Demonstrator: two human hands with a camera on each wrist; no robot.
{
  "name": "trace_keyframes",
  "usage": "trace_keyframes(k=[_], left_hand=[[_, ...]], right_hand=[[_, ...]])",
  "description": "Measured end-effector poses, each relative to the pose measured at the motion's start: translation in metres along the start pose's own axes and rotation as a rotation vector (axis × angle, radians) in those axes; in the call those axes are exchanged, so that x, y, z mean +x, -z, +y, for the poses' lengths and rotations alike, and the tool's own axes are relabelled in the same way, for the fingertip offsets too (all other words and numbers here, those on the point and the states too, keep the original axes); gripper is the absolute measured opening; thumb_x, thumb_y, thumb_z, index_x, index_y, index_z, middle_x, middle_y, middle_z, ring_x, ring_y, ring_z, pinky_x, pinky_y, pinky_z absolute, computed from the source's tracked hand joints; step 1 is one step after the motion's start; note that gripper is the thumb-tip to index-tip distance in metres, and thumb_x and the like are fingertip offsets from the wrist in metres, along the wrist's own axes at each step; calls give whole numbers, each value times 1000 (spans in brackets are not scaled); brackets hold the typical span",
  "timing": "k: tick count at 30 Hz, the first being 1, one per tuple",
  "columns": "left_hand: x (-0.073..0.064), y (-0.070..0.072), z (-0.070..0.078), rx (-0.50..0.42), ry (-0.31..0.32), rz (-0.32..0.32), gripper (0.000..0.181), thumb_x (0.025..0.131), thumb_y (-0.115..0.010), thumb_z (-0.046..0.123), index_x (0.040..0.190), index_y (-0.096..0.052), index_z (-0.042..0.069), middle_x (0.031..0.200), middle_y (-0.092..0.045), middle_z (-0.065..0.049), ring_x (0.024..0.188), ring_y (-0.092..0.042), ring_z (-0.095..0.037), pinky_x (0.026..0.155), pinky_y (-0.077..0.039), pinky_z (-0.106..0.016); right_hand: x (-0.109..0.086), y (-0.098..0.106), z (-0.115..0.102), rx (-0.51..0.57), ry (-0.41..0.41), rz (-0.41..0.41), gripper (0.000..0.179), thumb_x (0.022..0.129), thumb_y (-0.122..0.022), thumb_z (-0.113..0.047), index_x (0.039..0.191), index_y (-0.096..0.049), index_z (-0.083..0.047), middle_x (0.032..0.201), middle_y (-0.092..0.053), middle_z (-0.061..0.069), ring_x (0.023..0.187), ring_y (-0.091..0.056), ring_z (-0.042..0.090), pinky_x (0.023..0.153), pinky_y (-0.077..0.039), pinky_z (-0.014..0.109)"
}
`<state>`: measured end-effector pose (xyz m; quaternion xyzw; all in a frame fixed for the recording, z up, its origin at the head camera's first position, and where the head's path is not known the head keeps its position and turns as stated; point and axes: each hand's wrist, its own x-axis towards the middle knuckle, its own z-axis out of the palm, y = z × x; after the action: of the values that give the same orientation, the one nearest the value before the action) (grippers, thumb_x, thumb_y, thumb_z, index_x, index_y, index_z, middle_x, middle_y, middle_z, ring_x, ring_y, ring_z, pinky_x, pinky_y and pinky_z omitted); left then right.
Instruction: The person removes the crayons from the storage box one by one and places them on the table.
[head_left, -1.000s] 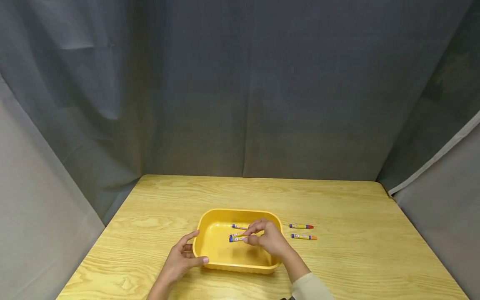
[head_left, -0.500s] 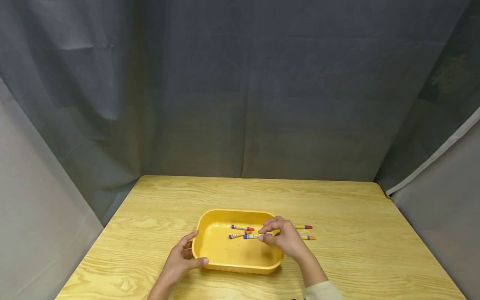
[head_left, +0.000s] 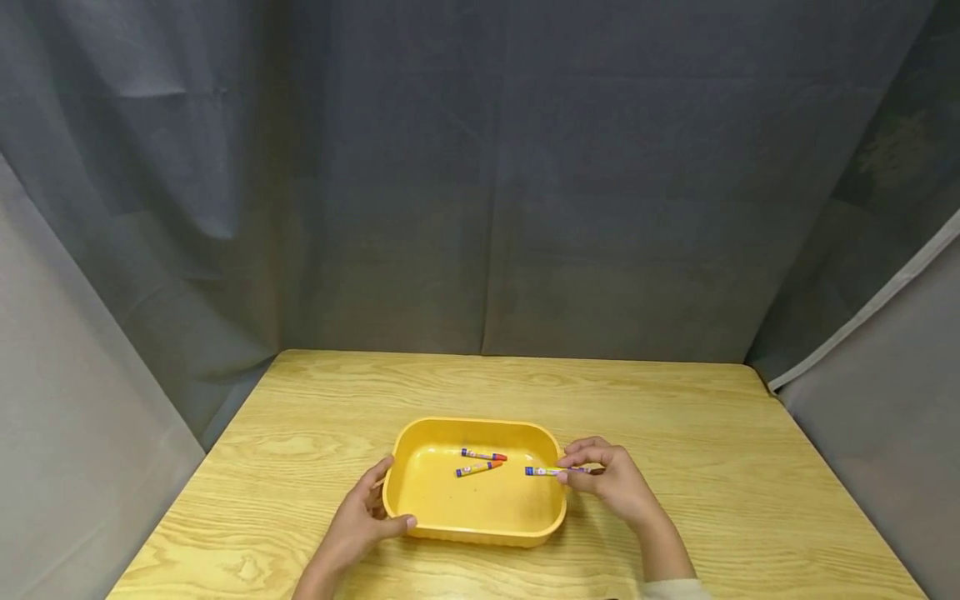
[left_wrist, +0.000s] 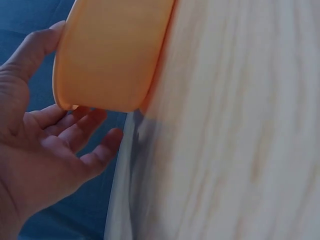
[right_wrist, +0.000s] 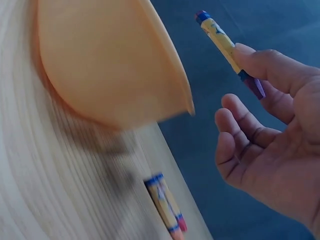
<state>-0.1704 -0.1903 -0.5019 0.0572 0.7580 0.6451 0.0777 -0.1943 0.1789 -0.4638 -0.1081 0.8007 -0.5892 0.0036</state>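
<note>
A yellow plastic tray stands on the table, with a red-tipped crayon and an orange-tipped crayon lying on its floor. My left hand holds the tray's left end, thumb at the front rim and fingers along the side. My right hand pinches a purple-tipped crayon between thumb and fingers, above the tray's right rim. Its blue back end points left over the tray. Two more crayons lie side by side on the table, right of the tray; my right hand hides them in the head view.
The wood-grain table reaches back to a dark grey curtain. Pale cloth panels hang at both sides.
My right hand has carried the purple-tipped crayon up and rightward from among the crayons in the tray to above its right rim. My left hand has stayed put.
</note>
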Motion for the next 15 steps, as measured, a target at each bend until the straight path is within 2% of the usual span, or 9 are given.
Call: trace_keyframes(k=[8, 15], left_hand=[[0, 0, -2, 26, -3, 10, 97, 69, -83, 15, 146, -24, 7, 141, -37, -21, 113, -51, -35, 92, -39, -49], [0, 0, 0, 19, -27, -11, 97, 71, -82, 13, 147, -21, 4, 142, -34, -23, 112, -51, -37, 93, -39, -51]], right_hand=[[-9, 26, 17, 33, -29, 16, 17, 76, -77, -11, 87, -72, -1, 111, -56, 15, 109, -44, 30, 78, -48, 33], [-13, 40, 31, -48, -64, 46, 18, 78, -76, -15, 90, -71, -2, 114, -57, 17, 112, -45, 29, 84, -42, 40]])
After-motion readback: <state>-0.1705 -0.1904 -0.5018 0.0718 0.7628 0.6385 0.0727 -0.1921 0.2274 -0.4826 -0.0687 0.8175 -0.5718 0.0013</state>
